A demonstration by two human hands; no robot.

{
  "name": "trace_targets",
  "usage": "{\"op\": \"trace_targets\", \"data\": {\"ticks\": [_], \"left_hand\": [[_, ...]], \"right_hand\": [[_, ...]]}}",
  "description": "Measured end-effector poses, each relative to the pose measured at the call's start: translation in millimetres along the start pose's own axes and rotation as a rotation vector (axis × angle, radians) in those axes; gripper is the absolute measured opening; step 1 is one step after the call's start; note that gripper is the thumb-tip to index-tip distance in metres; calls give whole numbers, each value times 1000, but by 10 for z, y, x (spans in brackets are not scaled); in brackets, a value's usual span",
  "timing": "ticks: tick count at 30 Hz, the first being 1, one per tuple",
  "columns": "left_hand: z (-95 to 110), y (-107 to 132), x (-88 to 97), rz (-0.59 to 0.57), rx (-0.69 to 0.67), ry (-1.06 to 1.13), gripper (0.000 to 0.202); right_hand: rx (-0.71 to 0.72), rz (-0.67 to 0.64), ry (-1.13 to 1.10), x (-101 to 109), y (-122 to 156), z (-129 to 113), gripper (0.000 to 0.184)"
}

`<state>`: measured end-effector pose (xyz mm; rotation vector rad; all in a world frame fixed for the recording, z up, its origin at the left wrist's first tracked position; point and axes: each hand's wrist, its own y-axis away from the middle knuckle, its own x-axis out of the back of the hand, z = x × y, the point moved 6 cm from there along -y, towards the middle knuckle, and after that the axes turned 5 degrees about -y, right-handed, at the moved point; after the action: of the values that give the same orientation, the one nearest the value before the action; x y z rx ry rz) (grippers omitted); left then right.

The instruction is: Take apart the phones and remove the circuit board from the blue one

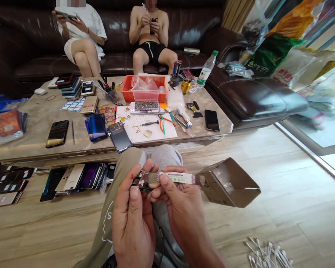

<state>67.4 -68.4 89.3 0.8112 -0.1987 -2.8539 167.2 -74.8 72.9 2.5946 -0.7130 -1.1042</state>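
Note:
Above my lap, my left hand curls around a small dark circuit board, held between thumb and fingers. My right hand pinches a flat strip with a white label, printed in green and purple. The strip's brownish left end touches or overlaps the board; I cannot tell which. My fingers hide part of both things. Beyond my knees, a phone back panel overhangs the table's near edge, beside a white work mat with a screwdriver and pliers.
An open cardboard box stands right of my knees. White cables lie on the floor. Several phones fill the shelf under the table. An orange-red tray and a bottle stand farther back. Two people sit on the sofa.

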Motion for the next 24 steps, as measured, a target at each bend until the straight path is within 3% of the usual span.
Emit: {"op": "trace_targets", "data": {"ticks": [10,15,20,24], "left_hand": [[-149,-29,78,41,72,-20,23],[-431,-23,139,-2,268,-33,29],[-404,-92,147,12,302,23,33],[-303,-102,116,1,283,-3,36]], "right_hand": [[-44,4,-82,31,-28,52,25],[-54,-52,-51,-44,-30,65,17],[79,127,135,141,-75,-89,25],[197,215,284,219,-65,-192,19]]}}
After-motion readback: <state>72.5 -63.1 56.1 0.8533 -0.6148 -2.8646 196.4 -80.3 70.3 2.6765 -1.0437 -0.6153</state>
